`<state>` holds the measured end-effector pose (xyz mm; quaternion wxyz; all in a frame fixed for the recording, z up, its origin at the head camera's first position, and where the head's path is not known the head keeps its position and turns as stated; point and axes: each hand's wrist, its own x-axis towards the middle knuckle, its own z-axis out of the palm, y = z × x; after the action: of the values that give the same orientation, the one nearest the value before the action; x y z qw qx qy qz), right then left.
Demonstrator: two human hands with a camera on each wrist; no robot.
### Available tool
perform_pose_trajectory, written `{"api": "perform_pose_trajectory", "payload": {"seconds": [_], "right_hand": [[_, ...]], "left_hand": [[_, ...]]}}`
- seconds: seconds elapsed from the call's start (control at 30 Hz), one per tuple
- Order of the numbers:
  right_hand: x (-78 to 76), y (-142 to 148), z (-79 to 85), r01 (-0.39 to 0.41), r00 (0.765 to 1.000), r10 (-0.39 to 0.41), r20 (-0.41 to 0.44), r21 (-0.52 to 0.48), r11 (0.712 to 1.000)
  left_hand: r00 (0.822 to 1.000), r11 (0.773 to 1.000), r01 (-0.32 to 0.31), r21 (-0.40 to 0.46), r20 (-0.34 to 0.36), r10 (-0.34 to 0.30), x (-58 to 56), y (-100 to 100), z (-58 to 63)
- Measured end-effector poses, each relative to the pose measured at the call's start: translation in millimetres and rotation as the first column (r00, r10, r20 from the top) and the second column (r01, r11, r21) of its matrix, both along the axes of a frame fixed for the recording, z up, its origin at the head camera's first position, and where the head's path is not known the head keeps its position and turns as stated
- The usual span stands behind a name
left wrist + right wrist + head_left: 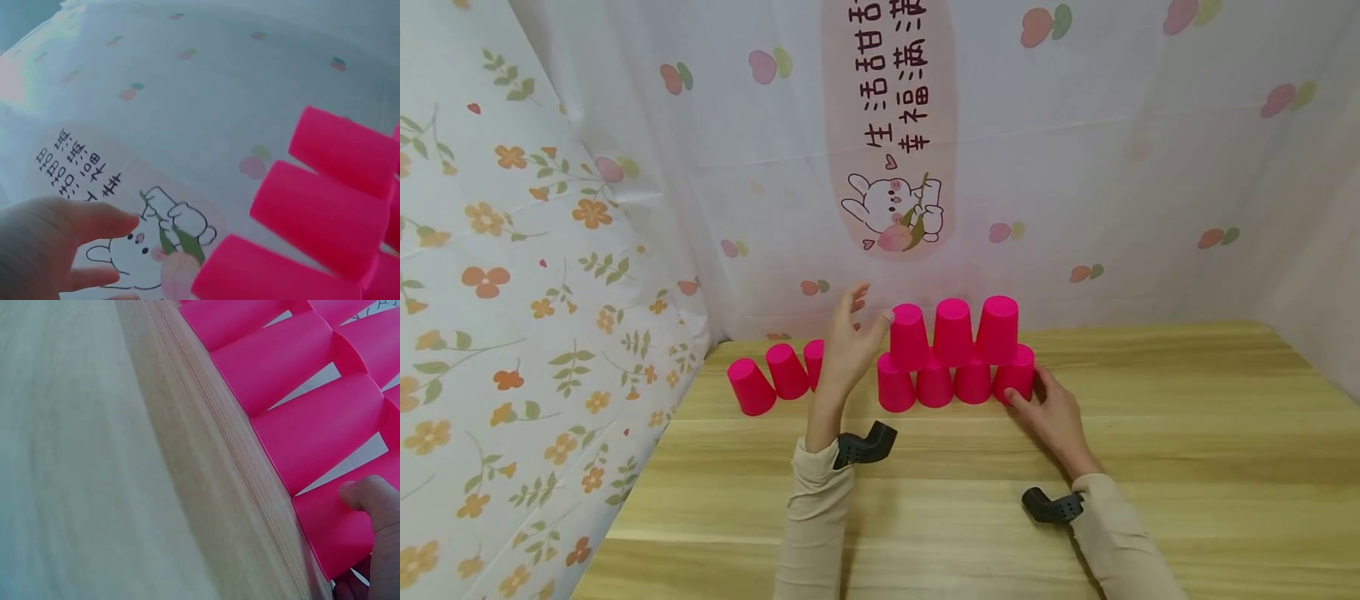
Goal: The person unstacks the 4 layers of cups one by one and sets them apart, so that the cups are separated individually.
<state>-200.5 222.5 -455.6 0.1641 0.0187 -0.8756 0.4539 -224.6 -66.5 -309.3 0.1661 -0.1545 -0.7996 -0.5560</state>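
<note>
Upside-down pink cups stand in two tiers. The lower row has several cups, and three more sit on top of it. My right hand [1056,421] holds the rightmost lower cup [1015,372], thumb on its front and the other fingers behind its right side. In the right wrist view the thumb [369,494] lies on that cup's wall. My left hand [850,346] is raised just left of the leftmost upper cup [909,337], fingers spread and holding nothing. A gap shows between this hand and the upper cups [319,219] in the left wrist view.
Left of the left forearm stand three more upside-down pink cups [751,387], the third partly hidden by that hand. The wooden table [955,508] meets a printed cloth [1037,208] at the back. Another flowered cloth [527,333] hangs along the left side.
</note>
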Motion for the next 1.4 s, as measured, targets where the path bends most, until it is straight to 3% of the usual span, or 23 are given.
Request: {"api": "perform_pose_trajectory", "payload": {"seconds": [0.13,0.23,0.63,0.97,1.17,1.4], "right_hand": [[2.4,0.8,-0.5,-0.008,1.0,0.008,0.004,0.001,1.0],[2.4,1.6,-0.4,-0.005,1.0,0.005,-0.006,0.008,1.0],[-2.3,1.8,0.4,-0.012,1.0,0.012,-0.017,-0.003,1.0],[-4.1,0.5,1.7,-0.012,1.0,0.011,-0.013,-0.006,1.0],[-3.7,1.3,0.4,-0.009,1.0,0.009,-0.002,-0.004,1.0],[-2.3,1.6,-0.5,-0.009,1.0,0.009,0.002,-0.004,1.0]], "left_hand": [[0.995,0.995,0.076,-0.058,0.075,-0.072,-1.8,12.9,-0.3],[0.992,0.991,0.095,-0.097,0.097,-0.085,-3.7,18.4,-4.4],[0.996,0.995,0.059,-0.084,0.067,-0.054,-14.2,29.5,-19.0],[0.994,0.997,0.057,-0.057,0.097,-0.051,-11.6,29.7,-15.2],[0.993,0.997,0.074,-0.008,0.088,-0.073,-9.4,18.5,-10.7],[0.999,1.0,-0.011,-0.029,0.039,0.012,-5.6,2.5,-3.8]]}}
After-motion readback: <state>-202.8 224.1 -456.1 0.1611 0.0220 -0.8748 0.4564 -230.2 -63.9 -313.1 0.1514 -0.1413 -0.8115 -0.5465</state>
